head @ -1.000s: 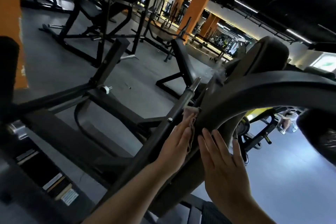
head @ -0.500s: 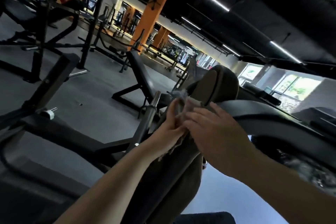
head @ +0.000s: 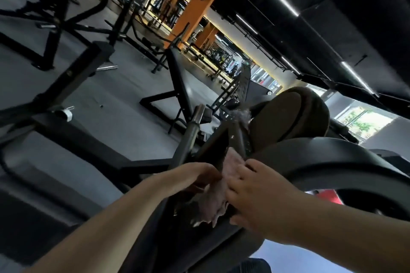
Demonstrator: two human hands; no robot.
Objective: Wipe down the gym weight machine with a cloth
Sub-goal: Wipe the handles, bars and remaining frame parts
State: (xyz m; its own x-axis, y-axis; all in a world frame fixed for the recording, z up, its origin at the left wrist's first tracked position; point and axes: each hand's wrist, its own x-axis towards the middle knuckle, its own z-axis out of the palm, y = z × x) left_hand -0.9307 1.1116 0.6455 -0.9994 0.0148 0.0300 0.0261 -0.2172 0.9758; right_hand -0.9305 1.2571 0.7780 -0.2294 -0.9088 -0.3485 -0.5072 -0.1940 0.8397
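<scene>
Low in the centre of the frame, a crumpled, pinkish, frayed cloth (head: 214, 203) lies against the dark matte frame of the weight machine (head: 221, 146). The left hand (head: 195, 176) curls its fingers round the cloth's left edge; the right hand (head: 255, 193) pinches its right side, beside a smooth curved black pad (head: 332, 162).

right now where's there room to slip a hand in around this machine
Open gap between the chrome-tipped bar and the angled black bench, over bare grey floor. Crowded where left hand and right hand bunch the cloth against the frame under the curved pad.
</scene>
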